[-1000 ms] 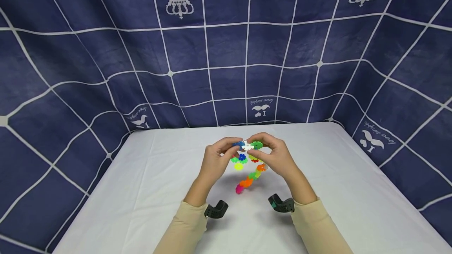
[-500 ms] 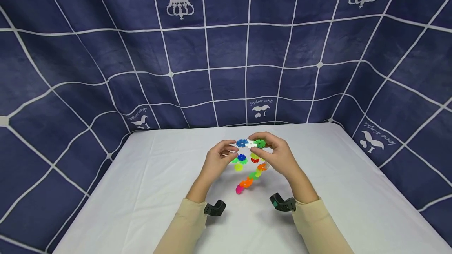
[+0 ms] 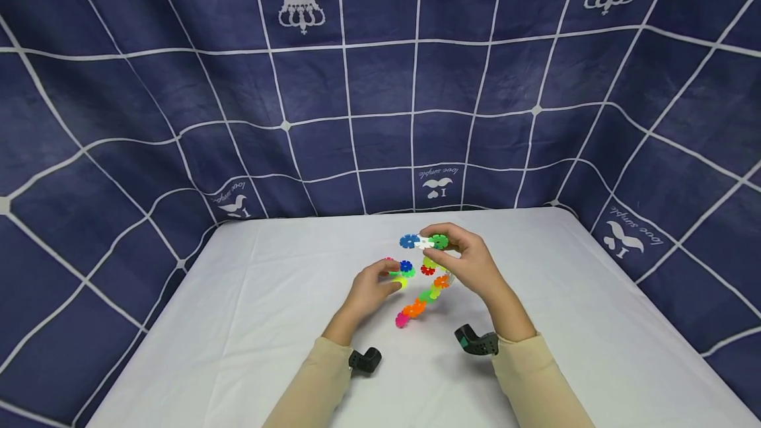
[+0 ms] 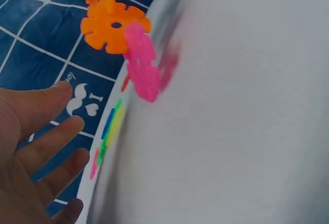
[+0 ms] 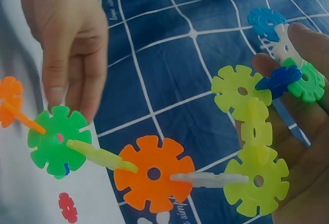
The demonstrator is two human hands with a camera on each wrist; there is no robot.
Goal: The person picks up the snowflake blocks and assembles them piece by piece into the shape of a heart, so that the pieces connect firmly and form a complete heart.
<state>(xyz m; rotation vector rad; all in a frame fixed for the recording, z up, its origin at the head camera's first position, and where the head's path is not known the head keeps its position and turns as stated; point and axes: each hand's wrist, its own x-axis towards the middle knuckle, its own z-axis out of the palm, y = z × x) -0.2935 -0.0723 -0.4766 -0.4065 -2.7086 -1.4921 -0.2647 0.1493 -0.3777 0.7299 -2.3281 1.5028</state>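
Note:
My right hand [image 3: 470, 259] pinches a long chain of interlocking snowflake discs near its upper end, at a white disc [image 3: 424, 243] and a green disc [image 5: 305, 80]. A blue disc [image 3: 409, 241] juts out left of the fingertips. From there the chain hangs down through yellow, orange and green discs to a pink disc [image 4: 143, 62] at its low end. My left hand [image 3: 370, 290] is low over the loose discs, its fingers apart and relaxed, holding nothing in the left wrist view. Its fingertips are right beside a dark blue disc [image 3: 405, 266] and a yellow disc [image 3: 402, 282].
A loose red disc [image 3: 427, 270] lies on the white tablecloth [image 3: 267, 302] behind the hanging chain. A dark blue checked curtain [image 3: 380, 84] surrounds the table at the back and sides. Black wrist cameras [image 3: 475, 341] stick out from both sleeves.
My left hand let go of the chain's blue disc, drew back, then moved down to the loose discs. My right hand shifted slightly right and still holds the chain.

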